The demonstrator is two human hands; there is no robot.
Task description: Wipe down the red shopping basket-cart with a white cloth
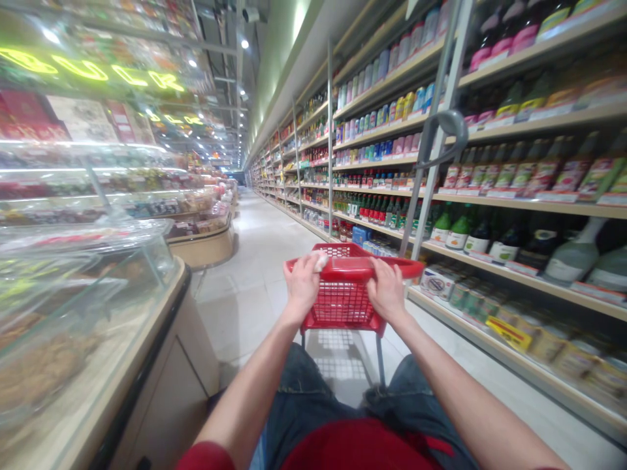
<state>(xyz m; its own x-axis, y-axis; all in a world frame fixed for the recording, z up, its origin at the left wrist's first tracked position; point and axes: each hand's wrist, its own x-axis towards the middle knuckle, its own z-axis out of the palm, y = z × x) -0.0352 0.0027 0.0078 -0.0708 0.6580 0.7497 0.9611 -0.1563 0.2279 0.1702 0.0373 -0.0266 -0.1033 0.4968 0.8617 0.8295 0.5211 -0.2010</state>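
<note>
A small red shopping cart (343, 297) stands in a supermarket aisle right in front of me. My left hand (302, 282) is closed round the left end of its red handle bar (350, 267), and something small and white, perhaps crumpled paper (320, 260), is tucked under the fingers. My right hand (386, 289) grips the same bar toward its right end. The cart's mesh basket looks empty from what shows.
Long shelves (490, 196) of bottles, jars and cans line the right side close to the cart. On the left stands a glass-fronted display counter (98, 307) with food. The pale tiled floor (264, 241) runs straight ahead between them.
</note>
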